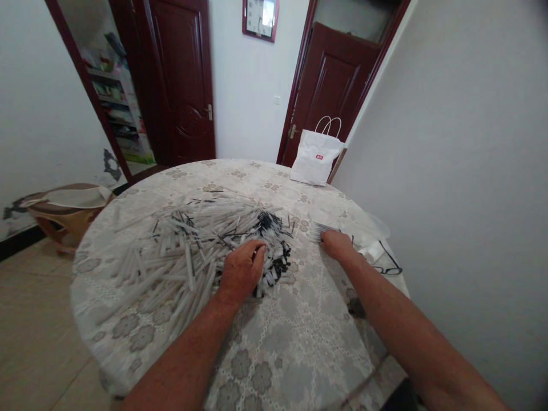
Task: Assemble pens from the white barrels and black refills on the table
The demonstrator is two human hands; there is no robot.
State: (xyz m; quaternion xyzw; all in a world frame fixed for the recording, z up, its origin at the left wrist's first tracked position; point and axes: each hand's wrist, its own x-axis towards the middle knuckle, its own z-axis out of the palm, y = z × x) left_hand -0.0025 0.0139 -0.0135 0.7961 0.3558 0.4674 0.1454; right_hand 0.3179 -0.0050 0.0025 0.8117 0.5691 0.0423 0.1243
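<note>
Two hands worked at a heap of pen parts on a round counter (299,342).

Left hand (240,271) lay on the near right edge of the pile of white pen tubes (180,257), its fingers (257,251) curled down and pressed together into the black tips (274,242); whether they pinched a single piece could not be told. Most tubes ran with their long axis from near left to far right, their dark ends toward that hand, so the left hand was the nearer one. Right hand (338,244) rested well apart, to the right, fingers closed on a small bundle of tubes (320,231) pointing left. Black-rimmed glasses (387,264) lay just right of its wrist; a white paper bag (317,157) stood at the far edge.
</note>
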